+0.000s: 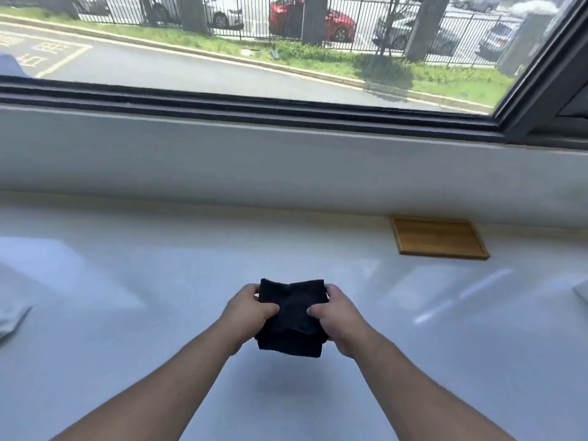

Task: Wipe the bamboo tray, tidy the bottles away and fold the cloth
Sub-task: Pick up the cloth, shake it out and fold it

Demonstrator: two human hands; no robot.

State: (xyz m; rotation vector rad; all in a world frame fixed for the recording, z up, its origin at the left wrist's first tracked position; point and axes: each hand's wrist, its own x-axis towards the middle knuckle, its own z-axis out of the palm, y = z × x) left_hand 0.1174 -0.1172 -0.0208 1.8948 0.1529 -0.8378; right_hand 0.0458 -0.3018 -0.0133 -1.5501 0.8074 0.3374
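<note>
A black cloth, folded into a small thick bundle, is held above the white counter at its middle. My left hand grips the cloth's left side with the thumb on top. My right hand grips its right side the same way. The bamboo tray lies flat and bare at the back right of the counter, against the wall under the window. No bottles are in view.
A white object lies at the counter's left edge, and another white corner shows at the right edge. A grey sill and a large window rise behind the counter.
</note>
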